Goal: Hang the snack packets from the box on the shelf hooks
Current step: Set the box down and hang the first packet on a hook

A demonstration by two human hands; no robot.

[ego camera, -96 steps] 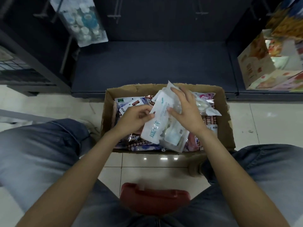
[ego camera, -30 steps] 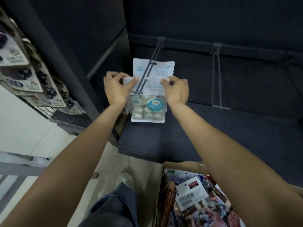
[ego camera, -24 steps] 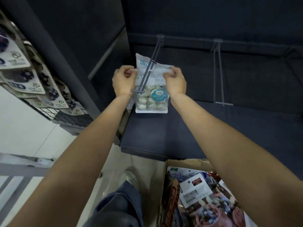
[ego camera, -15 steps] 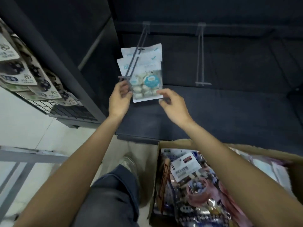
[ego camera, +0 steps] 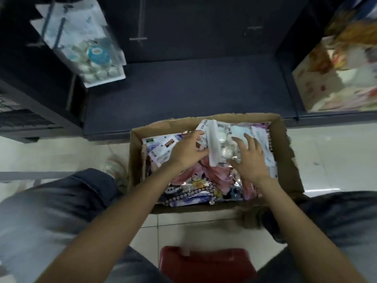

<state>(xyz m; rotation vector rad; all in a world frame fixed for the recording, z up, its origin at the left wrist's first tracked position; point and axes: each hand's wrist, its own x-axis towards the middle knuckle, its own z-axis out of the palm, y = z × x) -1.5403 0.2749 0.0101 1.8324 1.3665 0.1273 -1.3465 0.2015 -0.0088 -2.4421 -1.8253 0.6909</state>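
- Down on the floor at the shelf foot sits the cardboard box (ego camera: 285,144), close enough, I judge, that each packet needs only a short lift to the hooks.
- My left hand (ego camera: 186,153) has its fingers curled onto the left edge of a white-and-clear snack packet (ego camera: 218,144) at the top of the pile; it seems to be pinching it.
- My right hand (ego camera: 250,158) lies with spread, straight fingers on the packet's right side, releasing nothing, gripping nothing; probably steadying it for the lift.
- Hung packets (ego camera: 93,52) dangle from a shelf hook (ego camera: 52,27) at upper left; a second hook (ego camera: 139,25) beside it carries nothing.
- Hard to read: motion blur smears the hung packets, so I cannot count them. Packet hang-holes are not visible. My hands cover the middle of the box. A red object (ego camera: 206,262) below is cut off by the frame; I cannot identify it. A printed carton (ego camera: 334,78) at right is blurred too.
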